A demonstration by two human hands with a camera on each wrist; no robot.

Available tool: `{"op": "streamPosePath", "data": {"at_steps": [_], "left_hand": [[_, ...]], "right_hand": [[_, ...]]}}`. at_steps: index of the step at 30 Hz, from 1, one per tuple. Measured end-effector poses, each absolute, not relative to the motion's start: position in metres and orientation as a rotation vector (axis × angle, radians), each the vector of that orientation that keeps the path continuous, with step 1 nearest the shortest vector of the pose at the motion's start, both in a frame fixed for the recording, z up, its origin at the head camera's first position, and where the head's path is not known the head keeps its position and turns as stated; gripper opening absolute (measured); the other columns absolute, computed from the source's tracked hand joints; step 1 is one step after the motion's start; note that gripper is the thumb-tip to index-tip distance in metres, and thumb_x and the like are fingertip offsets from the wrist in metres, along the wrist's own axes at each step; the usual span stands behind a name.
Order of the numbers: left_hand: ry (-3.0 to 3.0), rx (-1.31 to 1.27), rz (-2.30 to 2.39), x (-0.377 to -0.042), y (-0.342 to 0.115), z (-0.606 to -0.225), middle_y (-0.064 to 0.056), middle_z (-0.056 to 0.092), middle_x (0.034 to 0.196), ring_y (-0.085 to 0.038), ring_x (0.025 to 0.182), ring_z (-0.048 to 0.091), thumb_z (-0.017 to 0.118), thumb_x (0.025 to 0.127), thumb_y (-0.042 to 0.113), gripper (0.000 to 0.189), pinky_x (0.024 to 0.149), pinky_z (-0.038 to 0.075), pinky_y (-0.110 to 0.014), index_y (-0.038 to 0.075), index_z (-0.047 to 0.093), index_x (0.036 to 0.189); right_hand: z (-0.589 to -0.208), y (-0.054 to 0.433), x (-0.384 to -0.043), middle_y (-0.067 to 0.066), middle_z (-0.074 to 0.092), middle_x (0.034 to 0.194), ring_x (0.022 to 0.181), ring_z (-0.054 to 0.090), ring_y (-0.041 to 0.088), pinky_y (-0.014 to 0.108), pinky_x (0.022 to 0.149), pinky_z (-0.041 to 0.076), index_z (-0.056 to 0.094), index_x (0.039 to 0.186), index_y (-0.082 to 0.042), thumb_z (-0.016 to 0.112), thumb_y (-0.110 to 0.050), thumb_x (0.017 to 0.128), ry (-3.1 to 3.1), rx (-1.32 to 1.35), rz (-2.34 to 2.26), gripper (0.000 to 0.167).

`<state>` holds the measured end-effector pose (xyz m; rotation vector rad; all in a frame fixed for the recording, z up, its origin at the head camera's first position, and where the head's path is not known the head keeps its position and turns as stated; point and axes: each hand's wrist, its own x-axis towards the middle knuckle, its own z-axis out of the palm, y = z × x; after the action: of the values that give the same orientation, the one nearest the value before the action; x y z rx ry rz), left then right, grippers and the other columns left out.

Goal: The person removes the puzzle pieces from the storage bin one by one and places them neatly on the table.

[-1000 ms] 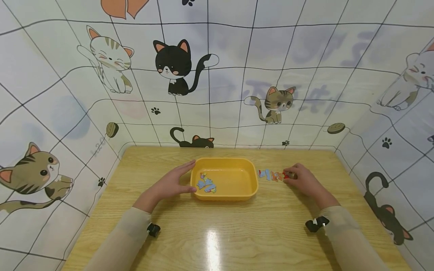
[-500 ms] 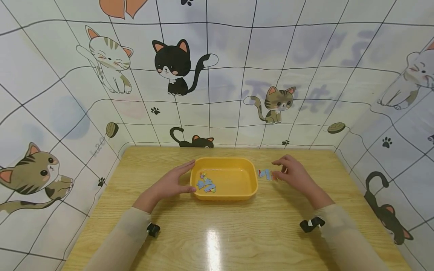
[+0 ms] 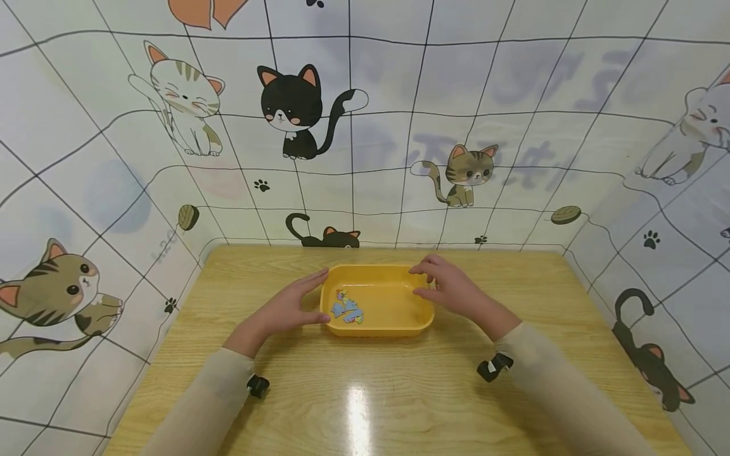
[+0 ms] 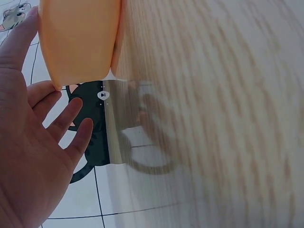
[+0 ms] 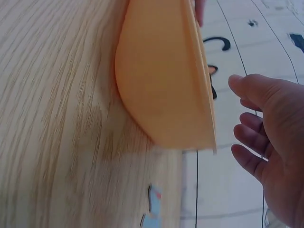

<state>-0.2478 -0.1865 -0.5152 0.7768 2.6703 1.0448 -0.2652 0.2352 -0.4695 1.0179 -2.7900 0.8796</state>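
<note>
A shallow yellow plastic tray (image 3: pixel 376 332) sits on the wooden table. Several small light-blue puzzle pieces (image 3: pixel 349 310) lie in a loose cluster at its left end. My left hand (image 3: pixel 289 307) rests at the tray's left side, thumb and index finger spread along the rim; in the left wrist view its other fingers are loosely bent. My right hand (image 3: pixel 450 288) hovers over the tray's right rim, fingers relaxed and apart, nothing showing between them. Outside that rim, more puzzle pieces (image 5: pixel 154 199) lie on the table, mostly hidden by the right hand in the head view.
The light wood table (image 3: pixel 393 386) ends at a back wall covered by a cat-print grid sheet (image 3: pixel 388 139), which also lines both sides. A glare streak crosses the table near the front. Black straps with cameras (image 3: pixel 495 366) sit at both wrists.
My right hand has left the red piece at the right end of the row and moved left to the tray's right rim. The left hand and the tray have stayed put.
</note>
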Motion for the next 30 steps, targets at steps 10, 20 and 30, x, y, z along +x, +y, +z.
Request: {"op": "streamPosePath", "data": {"at_steps": [10, 20, 30], "left_hand": [[2.663, 0.77, 1.059, -0.248, -0.187, -0.515, -0.001, 0.028, 0.182, -0.038, 0.166, 0.027, 0.09, 0.093, 0.047, 0.104, 0.131, 0.025, -0.067, 0.016, 0.035, 0.175], [2.662, 0.773, 1.061, -0.248, -0.186, -0.513, 0.0, 0.027, 0.183, -0.037, 0.166, 0.026, 0.09, 0.094, 0.043, 0.101, 0.132, 0.025, -0.066, 0.017, 0.036, 0.175], [2.653, 0.79, 1.07, -0.248, -0.186, -0.513, -0.001, 0.027, 0.183, -0.038, 0.167, 0.026, 0.09, 0.095, 0.04, 0.1, 0.131, 0.024, -0.067, 0.017, 0.035, 0.175]], "right_hand": [[-0.48, 0.17, -0.274, 0.015, 0.062, 0.134, 0.115, 0.068, 0.035, 0.046, 0.099, 0.06, 0.066, 0.145, -0.004, 0.084, -0.023, 0.101, -3.013, 1.265, 0.818, 0.051], [-0.501, 0.132, -0.275, 0.001, 0.064, 0.125, 0.103, 0.064, 0.016, 0.035, 0.091, 0.058, 0.069, 0.135, -0.013, 0.086, -0.034, 0.1, -3.013, 1.396, 0.667, 0.044], [-0.508, 0.115, -0.276, -0.002, 0.064, 0.118, 0.101, 0.061, 0.012, 0.032, 0.095, 0.058, 0.073, 0.125, -0.015, 0.087, -0.026, 0.099, -2.942, 1.536, 0.538, 0.031]]}}
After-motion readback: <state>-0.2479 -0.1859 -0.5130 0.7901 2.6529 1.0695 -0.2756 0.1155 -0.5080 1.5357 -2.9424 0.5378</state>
